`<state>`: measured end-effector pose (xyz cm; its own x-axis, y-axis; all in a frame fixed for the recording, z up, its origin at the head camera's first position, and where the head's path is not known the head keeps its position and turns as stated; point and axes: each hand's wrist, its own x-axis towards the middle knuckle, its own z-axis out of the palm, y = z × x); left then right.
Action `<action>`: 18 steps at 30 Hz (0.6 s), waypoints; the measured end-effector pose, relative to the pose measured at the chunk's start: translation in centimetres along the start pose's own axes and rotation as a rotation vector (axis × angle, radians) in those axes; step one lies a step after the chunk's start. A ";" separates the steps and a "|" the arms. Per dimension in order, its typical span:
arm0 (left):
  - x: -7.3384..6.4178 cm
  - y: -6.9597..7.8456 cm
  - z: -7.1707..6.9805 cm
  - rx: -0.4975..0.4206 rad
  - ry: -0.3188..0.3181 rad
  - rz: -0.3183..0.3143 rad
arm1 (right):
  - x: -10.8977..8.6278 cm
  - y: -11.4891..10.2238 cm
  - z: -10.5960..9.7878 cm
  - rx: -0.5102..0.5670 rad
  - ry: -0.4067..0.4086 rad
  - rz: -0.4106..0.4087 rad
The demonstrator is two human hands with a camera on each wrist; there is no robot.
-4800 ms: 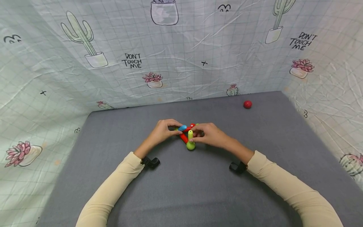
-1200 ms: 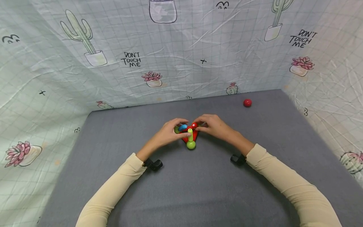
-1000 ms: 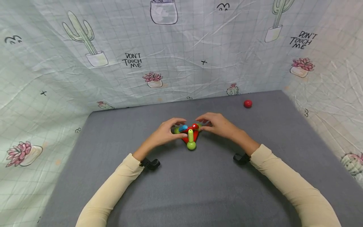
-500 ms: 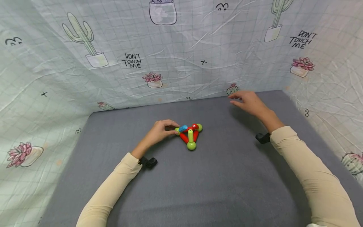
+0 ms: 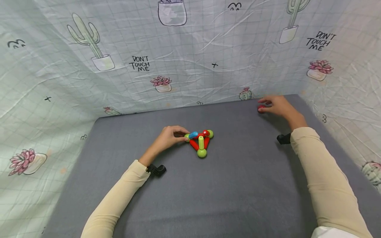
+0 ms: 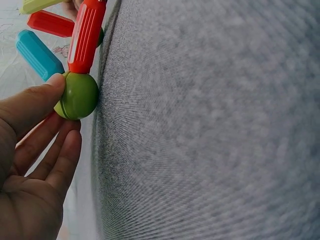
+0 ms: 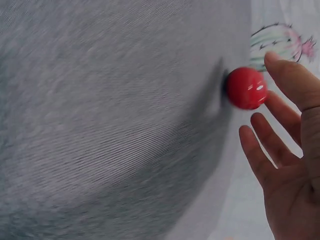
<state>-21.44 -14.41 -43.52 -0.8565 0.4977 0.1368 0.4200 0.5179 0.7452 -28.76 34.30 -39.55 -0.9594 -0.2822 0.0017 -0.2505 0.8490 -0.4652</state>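
A toy frame of red rods (image 5: 194,144) lies in a triangle, with a green ball at each corner. Sticks rise from the balls: a blue stick (image 5: 193,135), a red stick (image 5: 206,133) and a yellow-green stick (image 5: 201,142). My left hand (image 5: 169,137) pinches the left corner's green ball (image 6: 80,97), thumb on one side and fingertips on the other. At the far right, my right hand (image 5: 279,106) hovers around a loose red ball (image 7: 246,88); its thumb and fingers are spread, and the right wrist view shows a gap between thumb and ball.
The grey table (image 5: 178,198) stretches on all sides of the frame. A printed cloth (image 5: 190,49) with cacti hangs behind it and along the sides, close beyond the red ball. A black wrist camera (image 5: 156,170) is strapped on the left wrist, another (image 5: 283,138) on the right.
My right hand has let go of the frame and travelled right and away to the red ball. My left hand has drawn back slightly to the left corner ball. The frame stays in place.
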 end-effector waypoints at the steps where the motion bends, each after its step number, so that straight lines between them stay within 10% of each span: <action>1: 0.0 0.0 0.0 -0.002 -0.001 -0.003 | -0.1 0.3 0.1 -0.002 -0.001 0.012; 18: 0.0 0.1 0.1 0.013 0.000 -0.012 | -0.9 2.1 1.5 0.074 0.092 0.033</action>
<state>-21.41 -14.25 -43.53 -0.8613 0.4917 0.1281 0.4139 0.5327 0.7382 -28.25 35.62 -41.84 -0.9757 -0.2095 0.0648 -0.2115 0.8212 -0.5300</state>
